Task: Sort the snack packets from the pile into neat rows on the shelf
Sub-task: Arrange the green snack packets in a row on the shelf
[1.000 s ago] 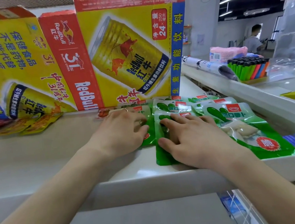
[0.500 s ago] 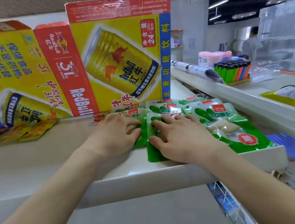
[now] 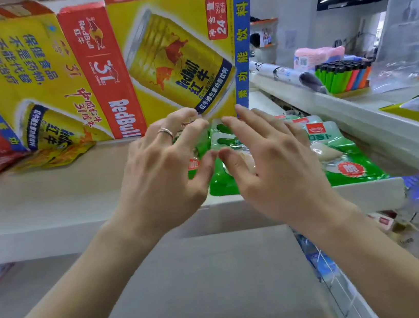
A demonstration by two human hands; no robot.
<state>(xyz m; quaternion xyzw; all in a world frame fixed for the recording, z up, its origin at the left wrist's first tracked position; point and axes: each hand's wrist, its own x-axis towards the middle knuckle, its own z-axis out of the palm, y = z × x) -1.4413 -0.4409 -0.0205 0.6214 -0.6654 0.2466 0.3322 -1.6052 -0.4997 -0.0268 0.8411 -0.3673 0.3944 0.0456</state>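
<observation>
Green packets [image 3: 349, 166] lie on the shelf [image 3: 47, 203], beneath both hands and just right of them. The left hand [image 3: 162, 176] and right hand [image 3: 271, 166] hover side by side, fingers spread and loose, gripping nothing, thumbs nearly meeting. Beyond the fingertips stands a carton [image 3: 175, 55]. Yellow packets [image 3: 54, 157] lie well left of the left hand.
</observation>
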